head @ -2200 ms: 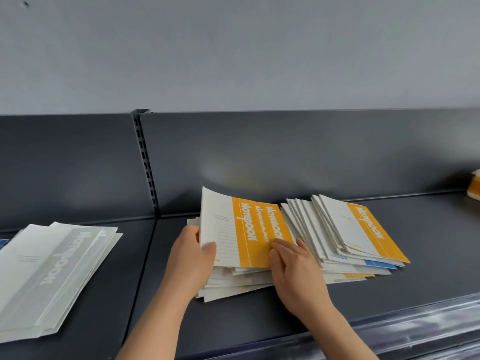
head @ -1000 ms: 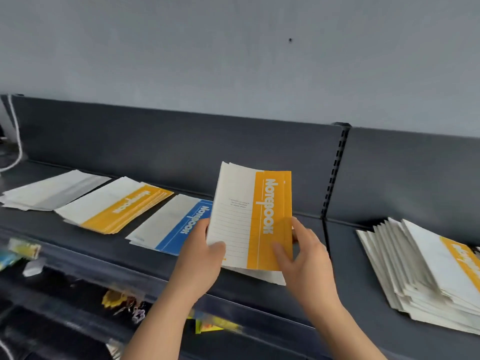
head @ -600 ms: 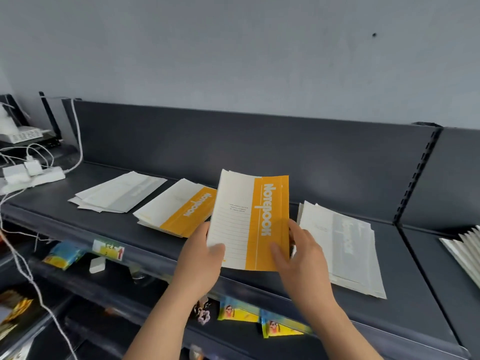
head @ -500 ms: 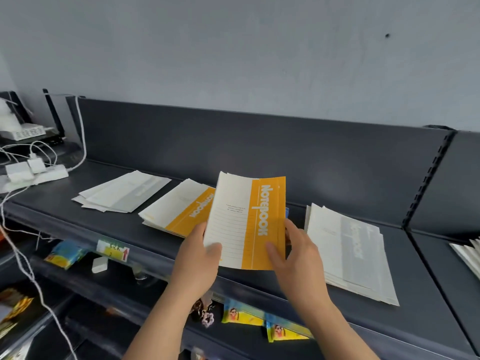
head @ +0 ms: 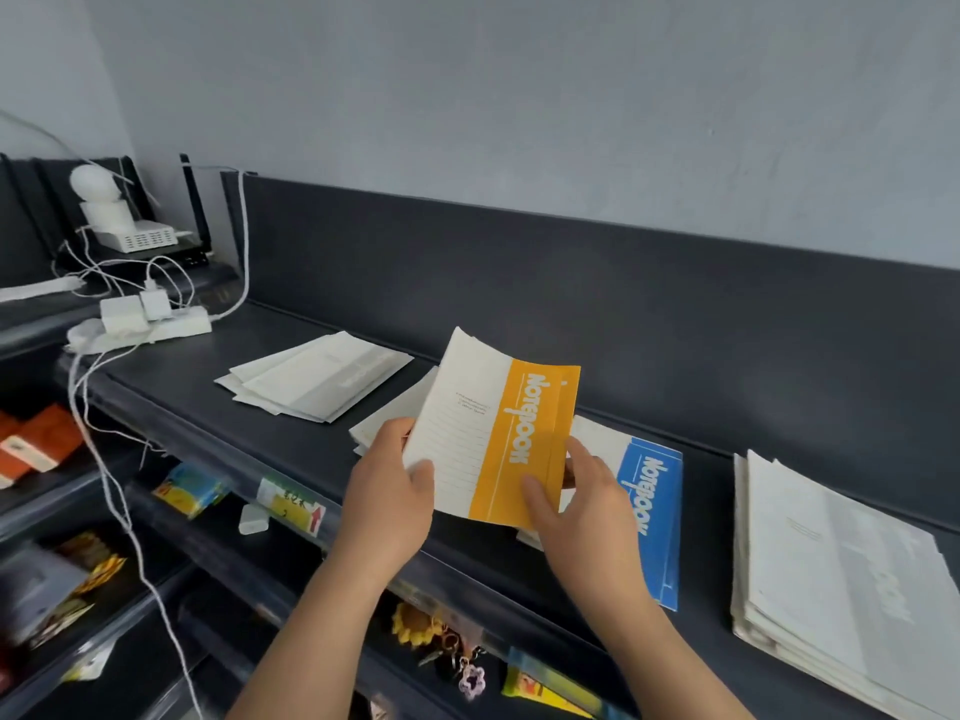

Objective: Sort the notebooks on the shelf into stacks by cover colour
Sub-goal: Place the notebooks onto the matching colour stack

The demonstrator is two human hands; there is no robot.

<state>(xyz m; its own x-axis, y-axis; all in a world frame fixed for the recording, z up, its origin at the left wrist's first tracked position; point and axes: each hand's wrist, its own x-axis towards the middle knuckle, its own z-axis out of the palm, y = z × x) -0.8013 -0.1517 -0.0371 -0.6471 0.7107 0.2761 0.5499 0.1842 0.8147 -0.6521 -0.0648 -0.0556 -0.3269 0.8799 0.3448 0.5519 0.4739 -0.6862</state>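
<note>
Both hands grip an orange notebook, held tilted above the shelf; the left hand pinches its pale lower corner, thumb on top; the right hand clamps the orange band's lower edge; beneath lies a pile, its colour hidden; a blue stack lies just right of it; a grey stack lies further left, a second grey stack far right.

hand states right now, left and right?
left hand: grips the orange notebook at its white side, thumb on the cover.
right hand: grips the same notebook at its orange side.
</note>
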